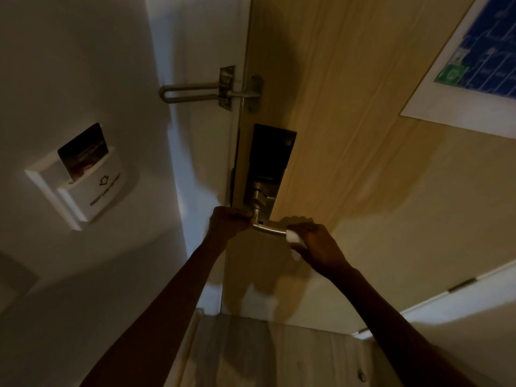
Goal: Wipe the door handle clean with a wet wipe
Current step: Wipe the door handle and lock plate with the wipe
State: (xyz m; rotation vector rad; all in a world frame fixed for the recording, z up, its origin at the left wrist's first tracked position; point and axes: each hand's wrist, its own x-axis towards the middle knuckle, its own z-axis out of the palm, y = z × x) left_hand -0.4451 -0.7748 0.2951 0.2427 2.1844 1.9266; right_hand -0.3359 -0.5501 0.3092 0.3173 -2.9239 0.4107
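Now we wipe—right hand (321, 247) wraps the white wet wipe (293, 238) around the brushed-metal lever door handle (269, 229); left hand (227, 224) grips its base—next, slide inward.

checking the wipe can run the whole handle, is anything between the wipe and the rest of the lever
Only the left hand, gripping the lever's pivot end. The wet wipe in the right hand wraps the free end of the door handle; the bare metal between is unobstructed.

Both arms outstretched — left hand (227, 223) clenched, right hand (315, 244) gripping.
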